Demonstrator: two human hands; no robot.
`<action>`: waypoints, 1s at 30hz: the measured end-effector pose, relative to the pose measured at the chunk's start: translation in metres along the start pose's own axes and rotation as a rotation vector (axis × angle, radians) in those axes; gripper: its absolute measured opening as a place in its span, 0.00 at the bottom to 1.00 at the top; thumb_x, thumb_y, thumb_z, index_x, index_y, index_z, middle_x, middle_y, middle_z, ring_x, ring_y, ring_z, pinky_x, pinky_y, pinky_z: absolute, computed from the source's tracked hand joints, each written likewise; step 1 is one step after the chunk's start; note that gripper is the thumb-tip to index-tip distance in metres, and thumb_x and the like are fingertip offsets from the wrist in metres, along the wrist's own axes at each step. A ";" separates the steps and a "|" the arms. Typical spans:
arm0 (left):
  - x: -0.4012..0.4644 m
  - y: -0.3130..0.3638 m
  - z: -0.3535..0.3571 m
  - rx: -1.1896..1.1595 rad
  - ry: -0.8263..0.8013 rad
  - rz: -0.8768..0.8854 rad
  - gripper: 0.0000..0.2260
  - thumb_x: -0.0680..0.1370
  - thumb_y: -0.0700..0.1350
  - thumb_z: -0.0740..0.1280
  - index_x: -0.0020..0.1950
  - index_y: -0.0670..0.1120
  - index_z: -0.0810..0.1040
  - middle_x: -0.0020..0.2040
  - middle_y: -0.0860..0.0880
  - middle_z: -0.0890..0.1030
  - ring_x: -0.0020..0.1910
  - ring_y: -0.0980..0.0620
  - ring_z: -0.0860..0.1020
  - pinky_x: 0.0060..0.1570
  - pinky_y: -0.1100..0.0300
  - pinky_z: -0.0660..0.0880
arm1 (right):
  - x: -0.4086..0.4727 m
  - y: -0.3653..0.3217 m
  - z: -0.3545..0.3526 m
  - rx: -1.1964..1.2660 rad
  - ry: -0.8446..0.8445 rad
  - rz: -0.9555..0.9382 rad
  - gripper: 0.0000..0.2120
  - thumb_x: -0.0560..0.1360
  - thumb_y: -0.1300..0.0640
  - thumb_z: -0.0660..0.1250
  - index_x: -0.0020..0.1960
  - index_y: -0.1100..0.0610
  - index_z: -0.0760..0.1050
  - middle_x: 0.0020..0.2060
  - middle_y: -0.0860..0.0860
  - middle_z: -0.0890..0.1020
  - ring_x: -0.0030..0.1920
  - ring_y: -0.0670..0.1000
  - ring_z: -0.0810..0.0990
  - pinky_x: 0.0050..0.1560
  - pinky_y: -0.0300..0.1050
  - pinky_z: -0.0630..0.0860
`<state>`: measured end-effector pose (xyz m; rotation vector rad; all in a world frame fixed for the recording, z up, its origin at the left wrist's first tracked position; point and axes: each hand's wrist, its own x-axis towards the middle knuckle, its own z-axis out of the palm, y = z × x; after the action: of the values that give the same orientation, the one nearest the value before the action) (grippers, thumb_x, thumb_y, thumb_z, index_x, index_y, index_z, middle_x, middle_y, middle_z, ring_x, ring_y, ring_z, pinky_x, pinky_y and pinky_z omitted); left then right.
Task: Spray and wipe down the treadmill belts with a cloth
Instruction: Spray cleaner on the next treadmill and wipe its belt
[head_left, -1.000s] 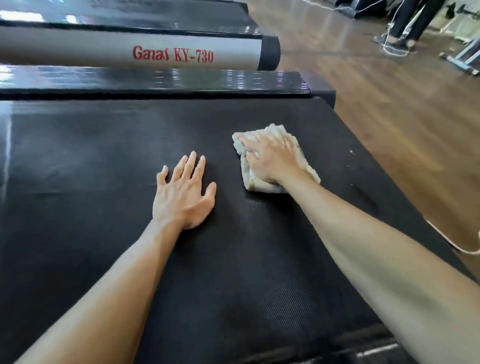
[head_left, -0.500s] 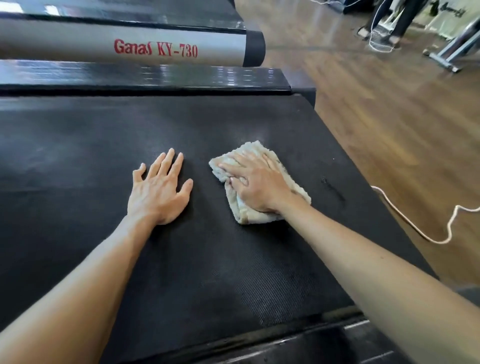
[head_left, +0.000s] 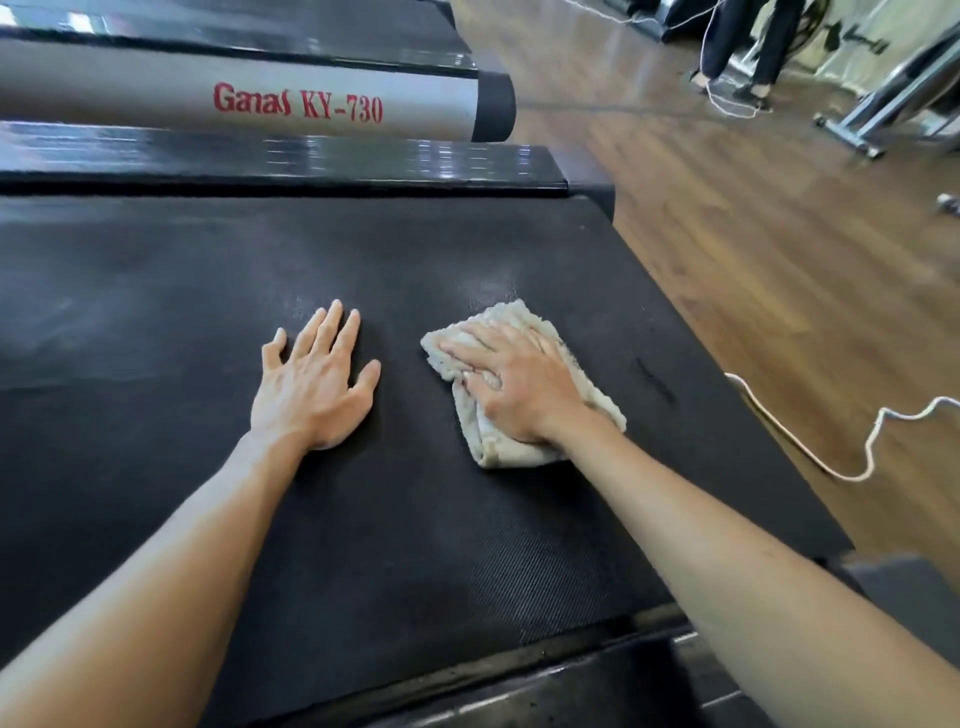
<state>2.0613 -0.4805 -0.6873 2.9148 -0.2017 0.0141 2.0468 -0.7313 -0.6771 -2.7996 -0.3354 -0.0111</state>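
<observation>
The left hand (head_left: 311, 384) lies flat, fingers straight, on the black treadmill belt (head_left: 156, 312). Just beside it, the right hand (head_left: 514, 387) presses a folded cream cloth (head_left: 597, 402), its long axis slanting far-left to near-right. Beyond, a grey side rail (head_left: 130, 98) reads "Ganas KY-730".

Black woven-texture belt (head_left: 363, 545); cream cloth (head_left: 592, 405); silver rail (head_left: 130, 98), red lettering; brown wood-plank floor (head_left: 753, 260).

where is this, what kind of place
Most likely a gym: a treadmill belt being wiped with a cloth, a second treadmill marked Ganas KY-730 beside it, and metal exercise equipment on the wood floor.
</observation>
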 end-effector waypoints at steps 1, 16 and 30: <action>-0.001 -0.001 -0.002 -0.025 -0.008 0.009 0.30 0.84 0.58 0.51 0.84 0.51 0.48 0.84 0.53 0.44 0.82 0.56 0.42 0.79 0.47 0.40 | 0.014 0.001 -0.003 -0.028 0.011 0.051 0.21 0.84 0.45 0.54 0.75 0.33 0.66 0.79 0.37 0.63 0.81 0.47 0.53 0.80 0.55 0.46; -0.135 0.005 -0.007 -0.084 0.000 0.087 0.37 0.76 0.66 0.41 0.83 0.54 0.52 0.83 0.57 0.47 0.81 0.59 0.42 0.80 0.50 0.40 | -0.069 -0.008 -0.010 -0.096 0.064 0.149 0.19 0.83 0.46 0.55 0.72 0.35 0.68 0.76 0.39 0.65 0.79 0.50 0.56 0.79 0.54 0.48; -0.136 0.007 -0.003 0.006 0.020 0.050 0.33 0.78 0.63 0.42 0.83 0.56 0.51 0.83 0.56 0.49 0.82 0.56 0.46 0.79 0.47 0.47 | -0.111 -0.017 -0.004 -0.100 0.045 0.142 0.21 0.83 0.45 0.55 0.75 0.36 0.68 0.79 0.40 0.63 0.81 0.48 0.53 0.80 0.55 0.45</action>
<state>1.9260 -0.4684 -0.6861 2.9132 -0.2710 0.0523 1.9347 -0.7426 -0.6729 -2.9105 -0.1274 -0.0601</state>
